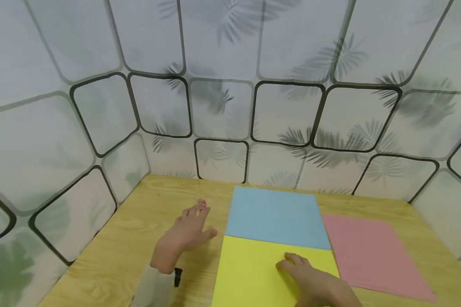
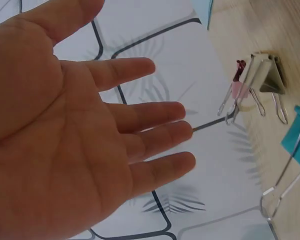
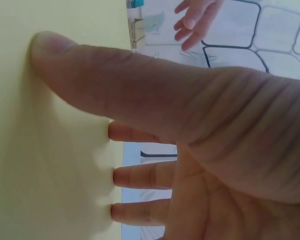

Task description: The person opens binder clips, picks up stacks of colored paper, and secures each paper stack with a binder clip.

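My left hand (image 1: 184, 232) hovers over the wooden table left of the colored sheets, fingers spread and holding nothing. Just past its fingertips lies a pink binder clip (image 1: 202, 202). The left wrist view shows this area closer, with a cream binder clip (image 2: 262, 75) beside the pink one and a teal binder clip (image 2: 296, 135) apart from them. On the yellow sheet (image 1: 249, 273) rest the fingertips of my right hand (image 1: 311, 281), fingers extended and thumb apart. Nothing is gripped by it.
Behind the yellow sheet lies a blue sheet (image 1: 274, 217), their edges meeting. A pink sheet (image 1: 376, 256) sits to the right, slightly slanted. Pale patterned walls (image 1: 223, 111) enclose the wooden table (image 1: 119, 256) at the back and sides.
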